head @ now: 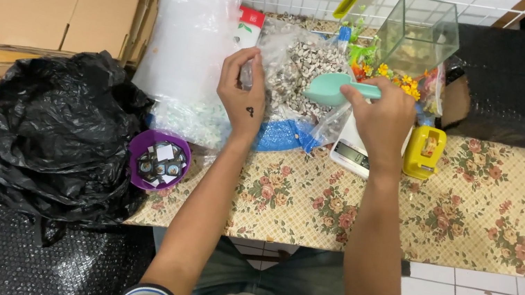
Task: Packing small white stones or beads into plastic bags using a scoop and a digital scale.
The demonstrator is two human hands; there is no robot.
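A clear plastic bag of small grey and white pebbles (pixel 303 70) lies open on the floral tablecloth (pixel 476 216). My left hand (pixel 243 92) pinches the bag's rim at its left side. My right hand (pixel 383 114) grips the handle of a teal plastic scoop (pixel 329 88), whose bowl sits over the pebbles. A white digital scale (pixel 352 151) lies partly hidden under my right wrist. A blue bag (pixel 282 135) shows beneath the pebble bag.
A purple bowl (pixel 158 160) with small packets sits near the table's left edge. A black plastic bag (pixel 48 127) and cardboard boxes (pixel 54 2) are on the left. A glass tank (pixel 419 33), yellow tape dispenser (pixel 424 152) and black wrapped bundles (pixel 524 91) stand at the right.
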